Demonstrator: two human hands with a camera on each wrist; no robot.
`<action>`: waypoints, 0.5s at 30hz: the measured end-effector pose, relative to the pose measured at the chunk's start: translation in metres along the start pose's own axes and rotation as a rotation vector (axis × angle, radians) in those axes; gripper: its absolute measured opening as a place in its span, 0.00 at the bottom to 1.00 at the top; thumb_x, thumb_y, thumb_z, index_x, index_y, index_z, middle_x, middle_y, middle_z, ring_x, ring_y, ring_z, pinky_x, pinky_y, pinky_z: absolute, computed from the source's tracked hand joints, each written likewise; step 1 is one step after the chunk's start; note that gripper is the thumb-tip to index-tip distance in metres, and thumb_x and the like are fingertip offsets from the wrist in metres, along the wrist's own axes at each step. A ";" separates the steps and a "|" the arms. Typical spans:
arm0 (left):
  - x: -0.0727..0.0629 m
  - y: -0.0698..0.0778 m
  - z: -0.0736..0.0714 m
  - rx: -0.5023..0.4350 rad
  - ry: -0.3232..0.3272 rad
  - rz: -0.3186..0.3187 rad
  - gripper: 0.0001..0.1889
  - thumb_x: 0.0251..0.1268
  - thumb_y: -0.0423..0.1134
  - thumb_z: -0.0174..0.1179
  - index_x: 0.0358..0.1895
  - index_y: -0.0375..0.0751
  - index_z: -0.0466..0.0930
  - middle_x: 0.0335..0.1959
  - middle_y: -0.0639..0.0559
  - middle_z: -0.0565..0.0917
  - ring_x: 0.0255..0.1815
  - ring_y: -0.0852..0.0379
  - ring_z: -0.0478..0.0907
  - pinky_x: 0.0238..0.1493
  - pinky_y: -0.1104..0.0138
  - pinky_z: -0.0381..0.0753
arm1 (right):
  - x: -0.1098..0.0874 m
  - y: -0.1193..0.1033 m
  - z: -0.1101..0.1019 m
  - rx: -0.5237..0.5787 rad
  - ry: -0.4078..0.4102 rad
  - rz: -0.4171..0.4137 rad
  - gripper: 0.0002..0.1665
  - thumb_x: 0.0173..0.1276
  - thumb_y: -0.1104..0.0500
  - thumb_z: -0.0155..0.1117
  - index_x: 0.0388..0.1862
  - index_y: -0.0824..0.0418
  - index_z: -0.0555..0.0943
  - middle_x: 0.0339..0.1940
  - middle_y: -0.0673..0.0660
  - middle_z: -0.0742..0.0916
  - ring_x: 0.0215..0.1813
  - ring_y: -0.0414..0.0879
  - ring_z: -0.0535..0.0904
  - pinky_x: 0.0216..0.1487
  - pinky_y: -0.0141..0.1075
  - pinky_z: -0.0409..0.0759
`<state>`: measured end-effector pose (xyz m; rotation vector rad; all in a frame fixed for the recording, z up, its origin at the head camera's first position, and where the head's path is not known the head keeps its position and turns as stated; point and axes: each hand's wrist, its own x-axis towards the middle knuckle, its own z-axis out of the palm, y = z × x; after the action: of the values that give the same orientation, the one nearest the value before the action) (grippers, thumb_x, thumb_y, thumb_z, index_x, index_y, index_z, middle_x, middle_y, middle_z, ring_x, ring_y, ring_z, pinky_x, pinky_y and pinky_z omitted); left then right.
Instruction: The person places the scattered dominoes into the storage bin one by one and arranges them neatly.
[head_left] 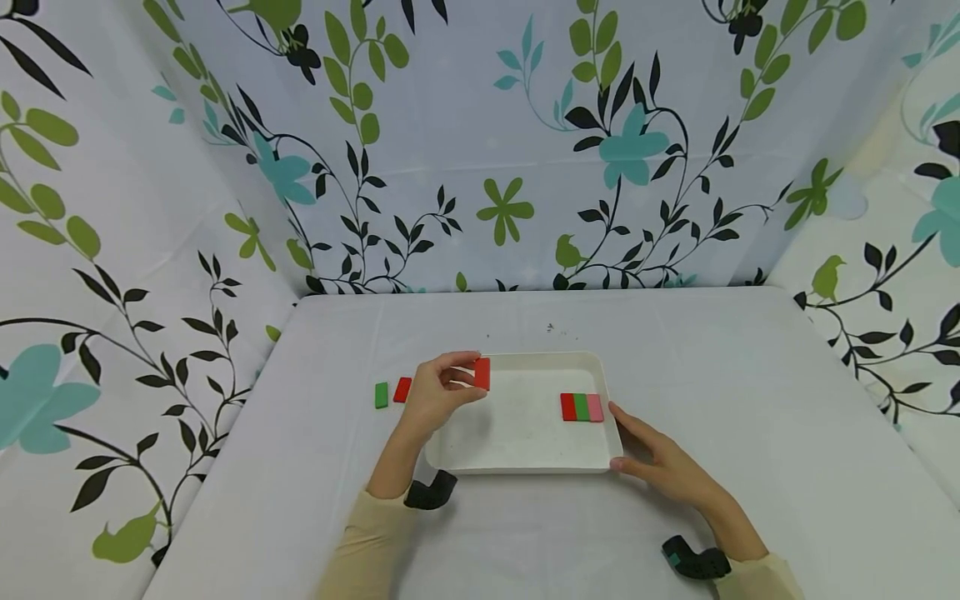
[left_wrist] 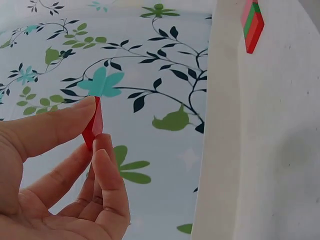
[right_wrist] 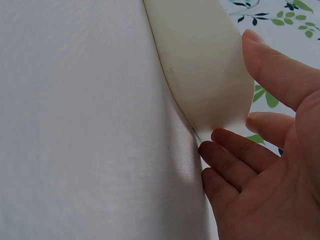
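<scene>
My left hand (head_left: 433, 393) pinches a small red rectangular tile (head_left: 482, 374) between thumb and fingertips, over the left part of a white tray (head_left: 517, 457). The left wrist view shows this red tile (left_wrist: 93, 125) edge-on, raised. Inside the tray at right, a red tile (head_left: 568, 407), a green tile (head_left: 582, 407) and a pink tile (head_left: 595, 407) lie side by side in a row. My right hand (head_left: 663, 465) rests at the tray's right side, thumb and fingers extended along the outer wall (right_wrist: 210, 65).
Left of the tray, a green tile (head_left: 381, 395) and a red tile (head_left: 402, 389) lie on the white-covered table (head_left: 525, 542); the red one is close beside my left hand. A leaf-patterned curtain (head_left: 450, 150) stands behind the table and along its sides.
</scene>
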<state>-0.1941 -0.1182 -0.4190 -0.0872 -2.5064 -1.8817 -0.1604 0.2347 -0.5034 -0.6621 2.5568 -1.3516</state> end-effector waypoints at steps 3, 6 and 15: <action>0.005 0.000 0.017 0.015 -0.011 -0.017 0.26 0.52 0.28 0.71 0.58 0.41 0.80 0.50 0.44 0.81 0.44 0.53 0.80 0.47 0.65 0.83 | 0.000 0.000 0.000 0.001 -0.001 0.004 0.49 0.65 0.48 0.67 0.79 0.54 0.55 0.79 0.61 0.61 0.73 0.23 0.51 0.63 0.14 0.52; 0.009 0.000 0.034 0.025 -0.023 -0.027 0.26 0.52 0.28 0.71 0.58 0.40 0.80 0.50 0.44 0.82 0.42 0.54 0.80 0.45 0.65 0.83 | 0.000 0.000 0.000 0.007 -0.002 0.010 0.48 0.65 0.48 0.67 0.79 0.54 0.55 0.79 0.61 0.61 0.75 0.29 0.52 0.63 0.15 0.52; 0.012 -0.004 0.076 -0.013 -0.039 -0.059 0.26 0.50 0.27 0.72 0.57 0.39 0.81 0.45 0.44 0.82 0.37 0.57 0.81 0.39 0.69 0.83 | 0.000 0.001 0.000 0.000 -0.008 0.015 0.49 0.65 0.48 0.67 0.79 0.53 0.55 0.79 0.60 0.61 0.76 0.33 0.53 0.63 0.16 0.53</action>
<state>-0.2039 -0.0455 -0.4438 -0.0515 -2.5502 -1.9362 -0.1607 0.2350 -0.5037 -0.6457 2.5501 -1.3416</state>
